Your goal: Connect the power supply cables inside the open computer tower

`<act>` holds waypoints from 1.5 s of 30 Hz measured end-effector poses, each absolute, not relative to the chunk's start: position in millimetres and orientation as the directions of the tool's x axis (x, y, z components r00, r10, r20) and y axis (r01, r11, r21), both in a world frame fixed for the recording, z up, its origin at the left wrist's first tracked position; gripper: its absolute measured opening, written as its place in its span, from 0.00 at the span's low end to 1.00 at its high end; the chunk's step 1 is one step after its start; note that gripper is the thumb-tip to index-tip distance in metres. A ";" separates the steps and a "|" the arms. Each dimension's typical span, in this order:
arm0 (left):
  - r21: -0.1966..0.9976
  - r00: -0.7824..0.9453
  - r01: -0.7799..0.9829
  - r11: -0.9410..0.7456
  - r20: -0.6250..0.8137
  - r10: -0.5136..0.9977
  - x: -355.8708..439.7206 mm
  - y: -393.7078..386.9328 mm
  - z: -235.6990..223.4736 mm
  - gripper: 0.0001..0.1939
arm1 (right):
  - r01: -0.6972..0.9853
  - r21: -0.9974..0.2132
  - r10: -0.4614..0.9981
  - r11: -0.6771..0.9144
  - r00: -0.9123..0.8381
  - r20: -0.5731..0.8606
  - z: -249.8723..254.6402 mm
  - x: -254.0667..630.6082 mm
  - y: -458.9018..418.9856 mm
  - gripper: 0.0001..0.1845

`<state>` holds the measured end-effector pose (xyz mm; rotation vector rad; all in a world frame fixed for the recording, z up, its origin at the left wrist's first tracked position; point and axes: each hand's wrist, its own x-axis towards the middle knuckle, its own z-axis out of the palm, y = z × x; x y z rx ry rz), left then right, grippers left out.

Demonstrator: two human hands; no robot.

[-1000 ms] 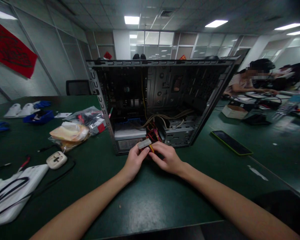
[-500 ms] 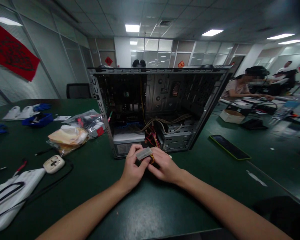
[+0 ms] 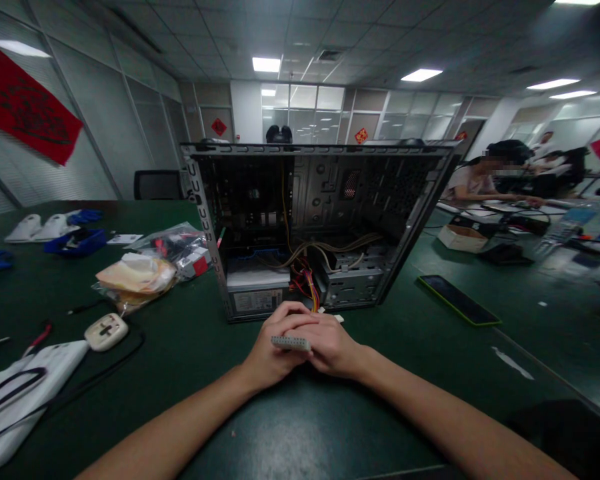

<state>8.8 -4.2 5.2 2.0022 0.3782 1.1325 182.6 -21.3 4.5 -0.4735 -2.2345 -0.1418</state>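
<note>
We hold the pale connector low in front of the open computer case, above the middle of the desk and back from its near edge, with its face of small holes turned toward us. The fingers of our left hand are curled in close around the connector, with little gap between them, and they reach across toward the other hand. The fingers of our right hand are bent and pressed together at the connector's right end, partly overlapped by the left ones, and we cannot tell exactly what their tips pinch. Just beyond our knuckles, red and yellow wires come down out of the case, to the right of a labelled metal box in its lower left corner; our hands hide where the wires end. The case stands upright on the desk, its open side facing the near edge. Toward the desk's left side lie clear plastic bags, a blue tray, a rounded white adapter and, nearest the near left corner, a white slab with black cable over it. Right of the case rests a phone with a green rim; farther off on that side, a person leans over a work surface
</note>
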 end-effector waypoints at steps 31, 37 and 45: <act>0.941 0.525 -0.329 -0.075 0.248 0.814 18.6 -2.1 -6.2 0.36 | 0.478 -0.201 0.461 0.855 -0.523 0.717 9.6 176.5 -20.8 0.03; 0.939 0.558 -0.343 -0.019 0.220 0.800 18.8 -0.4 -15.1 0.34 | 0.491 -0.203 0.463 0.847 -0.494 0.736 11.6 176.4 -21.7 0.04; 0.918 0.684 -0.329 0.222 0.069 0.727 21.4 2.3 -16.4 0.38 | 0.626 -0.173 0.469 0.760 -0.345 0.813 82.3 151.2 17.8 0.13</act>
